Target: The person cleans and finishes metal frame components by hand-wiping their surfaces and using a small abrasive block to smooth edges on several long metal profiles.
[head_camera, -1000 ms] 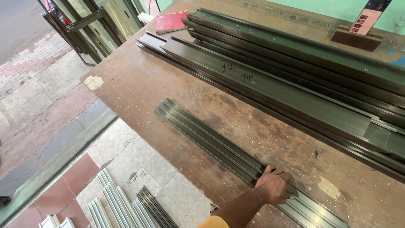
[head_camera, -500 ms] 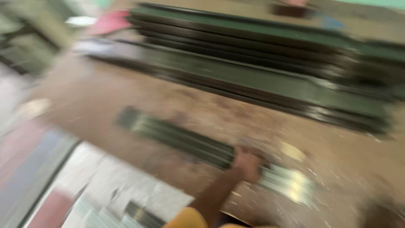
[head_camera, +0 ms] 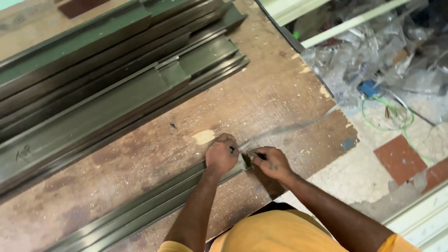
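A long grey-green metal profile (head_camera: 154,205) lies along the near edge of the worn wooden table (head_camera: 261,93). My left hand (head_camera: 221,155) sits curled on its right end and presses it down. My right hand (head_camera: 271,163) is just to the right, thumb and finger pinched at the profile's end face. A thin pale strip (head_camera: 289,128) runs from between my hands toward the table's far right edge. Which hand holds the strip is unclear.
A thick stack of long dark metal profiles (head_camera: 116,79) fills the far left of the table. Past the table's right edge lie crumpled clear plastic (head_camera: 373,51), a green wire (head_camera: 387,116) and a tiled floor (head_camera: 401,158).
The view has swung right to the profile's end. My left hand still rests on the profile, and my right hand has come in and pinches at its end.
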